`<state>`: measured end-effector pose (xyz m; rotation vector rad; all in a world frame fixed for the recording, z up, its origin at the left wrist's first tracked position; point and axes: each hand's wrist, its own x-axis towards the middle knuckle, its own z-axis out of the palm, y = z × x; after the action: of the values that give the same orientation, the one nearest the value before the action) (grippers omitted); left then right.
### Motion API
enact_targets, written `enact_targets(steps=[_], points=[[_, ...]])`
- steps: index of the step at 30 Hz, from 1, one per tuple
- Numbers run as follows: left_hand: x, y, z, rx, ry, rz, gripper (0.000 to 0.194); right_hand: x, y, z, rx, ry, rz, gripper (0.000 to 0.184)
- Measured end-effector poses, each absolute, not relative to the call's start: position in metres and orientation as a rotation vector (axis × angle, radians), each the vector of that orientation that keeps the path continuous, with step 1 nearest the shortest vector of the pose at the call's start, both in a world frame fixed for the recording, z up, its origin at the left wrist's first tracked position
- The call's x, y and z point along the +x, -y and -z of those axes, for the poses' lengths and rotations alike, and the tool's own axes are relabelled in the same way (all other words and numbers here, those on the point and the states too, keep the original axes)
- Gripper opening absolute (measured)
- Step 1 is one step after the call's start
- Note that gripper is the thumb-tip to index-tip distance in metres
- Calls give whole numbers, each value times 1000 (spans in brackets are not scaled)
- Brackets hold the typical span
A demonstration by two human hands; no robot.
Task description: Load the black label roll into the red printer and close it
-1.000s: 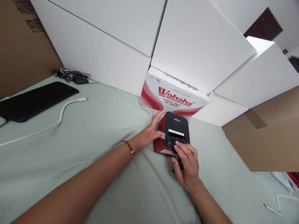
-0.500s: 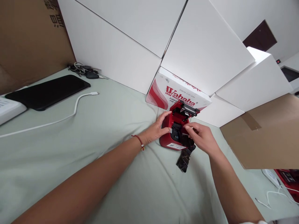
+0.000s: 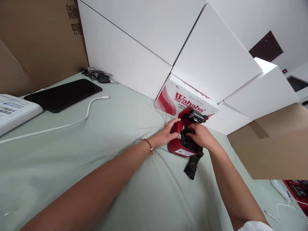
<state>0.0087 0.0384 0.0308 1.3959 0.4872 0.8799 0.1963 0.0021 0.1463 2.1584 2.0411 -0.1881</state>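
A red printer-like machine (image 3: pixel 173 146) stands on the pale green cloth with its lid (image 3: pixel 185 112) tilted up and a black and silver roller part (image 3: pixel 198 116) under it. My left hand (image 3: pixel 166 134) grips its left wall, thumb at the front and fingers towards the back. My right hand (image 3: pixel 200 136) reaches into the open compartment from the right, fingers closed together; what they hold is hidden. A small white round end (image 3: pixel 183 128) shows beside these fingertips. Black film (image 3: pixel 194 147) lies over the machine's right side, and its crumpled tail (image 3: pixel 191 168) hangs onto the cloth.
Behind the machine leans a red and white carton (image 3: pixel 166 98) against white panels (image 3: pixel 125 48). At left are a black phone-like slab (image 3: pixel 64 94), keys (image 3: pixel 96 74), a white cable (image 3: pixel 89 110) and a white box (image 3: pixel 16 112). A cardboard box (image 3: pixel 276 144) stands at right.
My right hand has moved left and deeper into the compartment. My left hand keeps its hold on the machine. The whole view has shifted slightly.
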Motion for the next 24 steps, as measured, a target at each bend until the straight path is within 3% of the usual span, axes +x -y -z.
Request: enact_targets(steps=[5,9,16,21,24], points=[[7,-36,-34,1317,-455,-841,81,223,64,-187,2525,-2341,635,40],[7,-37,-34,1342,-483,-851,79,269,105,-207,2606,-2157,865,54],[10,-39,-30,1338,-484,-856,81,327,122,-136,2531,-1777,811,45],[12,-41,-25,1342,-473,-877,80,308,116,-99,2778,-1833,714,54],[12,-42,-25,1357,-466,-889,80,288,103,-85,2645,-2024,708,53]])
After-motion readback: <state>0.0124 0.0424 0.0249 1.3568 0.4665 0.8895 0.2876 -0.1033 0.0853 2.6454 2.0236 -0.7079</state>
